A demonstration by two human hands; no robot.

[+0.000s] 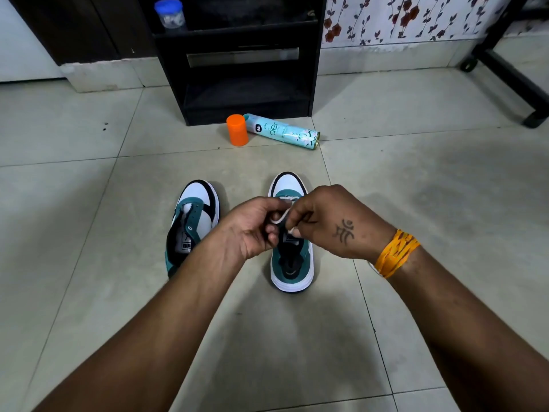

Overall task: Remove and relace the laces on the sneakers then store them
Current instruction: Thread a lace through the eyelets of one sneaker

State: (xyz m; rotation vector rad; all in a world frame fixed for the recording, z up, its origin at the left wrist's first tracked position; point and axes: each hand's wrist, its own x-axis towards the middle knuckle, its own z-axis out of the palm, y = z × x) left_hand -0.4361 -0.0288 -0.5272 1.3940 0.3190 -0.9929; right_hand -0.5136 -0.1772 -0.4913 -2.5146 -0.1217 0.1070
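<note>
Two teal-and-white sneakers side by side on tiled floor (89, 263), frame centre. Left hand (252, 227) and right hand (329, 224) meet above right-side sneaker (292, 263), both pinching white lace (280, 217). Left-side sneaker (193, 221) unlaced. Orange cap (237, 129) and spray can (282, 131) beyond.

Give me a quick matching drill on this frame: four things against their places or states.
Things:
1. left sneaker
2. right sneaker
3. spray can
4. orange cap

States:
A. lying on its side on the floor
B. standing upright by the black shelf unit
C. beneath both hands, which pinch a white lace
D. untouched, no lace visible in its eyelets

Pairs: 1-D, 2-C, 3-A, 4-B
</note>
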